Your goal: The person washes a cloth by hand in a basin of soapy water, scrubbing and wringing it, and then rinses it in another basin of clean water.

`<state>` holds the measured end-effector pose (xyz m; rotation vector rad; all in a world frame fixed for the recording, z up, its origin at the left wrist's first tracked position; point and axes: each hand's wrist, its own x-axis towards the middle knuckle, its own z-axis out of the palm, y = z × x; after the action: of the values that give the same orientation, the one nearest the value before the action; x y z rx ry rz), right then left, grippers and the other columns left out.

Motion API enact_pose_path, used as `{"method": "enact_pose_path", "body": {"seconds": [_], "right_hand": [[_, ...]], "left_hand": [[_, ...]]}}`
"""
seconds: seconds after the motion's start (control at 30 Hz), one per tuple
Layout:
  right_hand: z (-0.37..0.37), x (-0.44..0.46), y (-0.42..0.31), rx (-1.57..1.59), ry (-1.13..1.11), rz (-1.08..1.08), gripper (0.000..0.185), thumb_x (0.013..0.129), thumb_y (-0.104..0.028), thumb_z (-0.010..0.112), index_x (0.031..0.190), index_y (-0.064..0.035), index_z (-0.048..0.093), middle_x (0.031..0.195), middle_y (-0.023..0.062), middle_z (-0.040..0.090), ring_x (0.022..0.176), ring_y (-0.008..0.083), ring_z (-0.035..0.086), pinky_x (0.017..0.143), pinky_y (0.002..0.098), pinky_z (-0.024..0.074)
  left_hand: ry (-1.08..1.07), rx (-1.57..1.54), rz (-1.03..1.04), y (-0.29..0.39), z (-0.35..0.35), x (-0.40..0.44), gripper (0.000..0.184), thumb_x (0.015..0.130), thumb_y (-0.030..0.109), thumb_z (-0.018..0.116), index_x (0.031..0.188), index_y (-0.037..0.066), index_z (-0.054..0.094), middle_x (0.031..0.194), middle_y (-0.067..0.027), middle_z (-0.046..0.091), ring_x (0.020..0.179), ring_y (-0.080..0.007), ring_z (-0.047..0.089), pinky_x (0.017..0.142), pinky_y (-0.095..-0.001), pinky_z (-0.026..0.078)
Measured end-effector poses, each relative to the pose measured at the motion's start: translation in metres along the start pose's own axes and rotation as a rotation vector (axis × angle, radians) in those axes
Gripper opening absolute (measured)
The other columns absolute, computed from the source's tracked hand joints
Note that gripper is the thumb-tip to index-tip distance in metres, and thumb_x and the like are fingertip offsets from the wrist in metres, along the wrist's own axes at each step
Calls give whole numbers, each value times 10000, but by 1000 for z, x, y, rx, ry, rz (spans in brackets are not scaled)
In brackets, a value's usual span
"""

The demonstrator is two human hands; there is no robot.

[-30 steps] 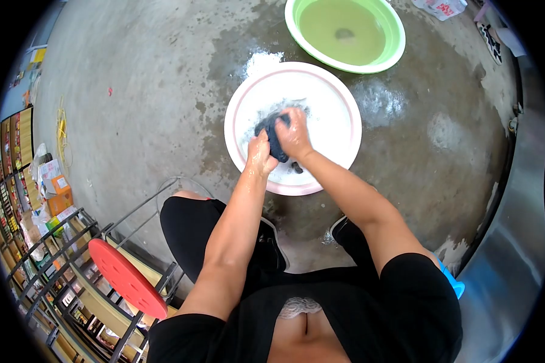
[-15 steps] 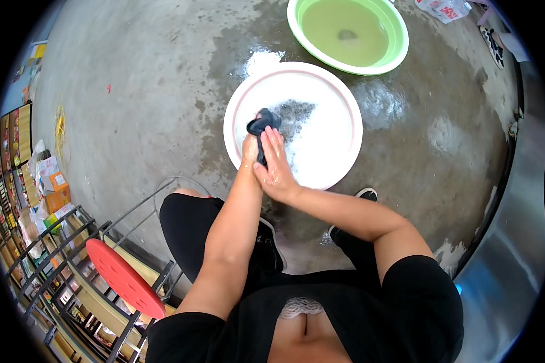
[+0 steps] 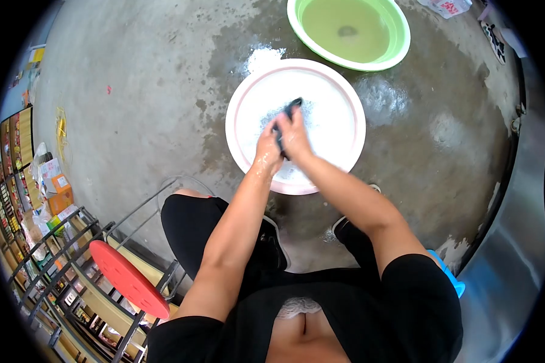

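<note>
Two basins: a white basin, round, with a pink band around its rim; just beyond it, a light-green basin of murky yellowish water with a dark spot in it.
Floor: gray concrete, dry and blotchy to the left, dark and shiny wet around the basins.
Room edges: packed shelves along the left; a smooth, reflective metal panel along the right.
Dark cloth: limp and bunched between both hands over the white basin, one end sticking up past the fingers; a speckled gray patch shows beside it.
Left hand: wet, fingers clamped on the dark cloth from the left side.
Right hand: blurred, fingers closed over the same cloth from the right.
In the way: the hands hide much of the cloth, and the forearms cross the near rim.
Near left: a red stool seat, dimpled, against a black metal rack; orange box and yellow cord behind.
Far right: clear plastic with red print, and a patterned shoe.
</note>
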<state>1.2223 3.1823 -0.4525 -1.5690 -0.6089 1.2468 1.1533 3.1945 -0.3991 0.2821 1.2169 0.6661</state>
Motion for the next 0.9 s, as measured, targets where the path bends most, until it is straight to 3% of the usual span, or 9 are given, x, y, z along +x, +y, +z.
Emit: {"method": "enact_pose_path", "body": {"seconds": [0.03,0.07,0.17,0.27,0.33,0.4,0.53,0.73,0.9], "right_hand": [[-11,15,0,268,51,230,644,817,-231,556,1327,33,265,1184,239,450,1075,304,468,925,365,366],[-30,28,-9,410,-142,296,573,810,-144,560,1307,11,322,1093,198,516,977,264,529,851,323,423],[-37,29,-20,491,-190,276,437,815,-77,533,1242,-47,445,968,86,559,844,164,548,773,262,446],[-28,16,-16,-82,49,-282,358,804,-50,502,1160,-73,534,1072,135,533,971,228,514,882,355,401],[-19,-19,-6,-521,-35,-668,346,809,-89,478,1150,-72,527,1195,185,437,1090,317,411,955,422,309],[-18,-31,-11,-585,-62,-878,447,800,-223,509,1178,3,434,1165,218,379,1061,380,371,932,478,293],[-20,-20,-8,-440,-92,-757,482,898,-313,422,1211,42,329,1100,254,398,1004,387,401,888,445,336],[-27,-13,-14,-495,-245,-491,381,883,-317,424,1065,18,429,994,263,476,888,427,502,779,453,412],[-21,-2,-19,-383,-141,-234,340,890,-274,385,886,38,521,866,292,540,812,439,527,742,459,418]], "left_hand": [[-68,164,38,-3,1,-3,395,874,-23,332,1261,9,401,1140,-169,513,995,-223,543,876,-316,441],[-156,69,6,-8,-2,2,435,863,-43,317,1287,25,384,1135,-157,518,991,-224,547,869,-326,446],[-207,-100,-14,-5,-5,11,406,863,-31,337,1254,40,418,1133,-144,520,1001,-226,542,860,-336,456],[-55,-258,-40,-3,-9,13,318,896,37,372,1206,42,441,1100,-130,532,1008,-227,537,858,-340,460],[-48,-334,-93,-10,-25,29,261,928,147,402,1167,55,450,1057,-119,546,976,-231,551,828,-345,478],[-110,-352,-43,-13,-30,33,295,934,255,429,1161,67,445,997,-105,551,894,-209,569,767,-326,494],[-40,-8,63,5,-13,16,324,905,313,491,1094,51,478,979,-94,546,884,-196,562,761,-334,487],[47,166,152,-1,-7,18,375,897,330,485,1110,22,497,976,-105,567,864,-190,565,734,-317,477],[-7,257,190,-1,-13,22,361,894,288,486,1117,4,496,992,-107,572,877,-180,573,755,-309,476]]}}
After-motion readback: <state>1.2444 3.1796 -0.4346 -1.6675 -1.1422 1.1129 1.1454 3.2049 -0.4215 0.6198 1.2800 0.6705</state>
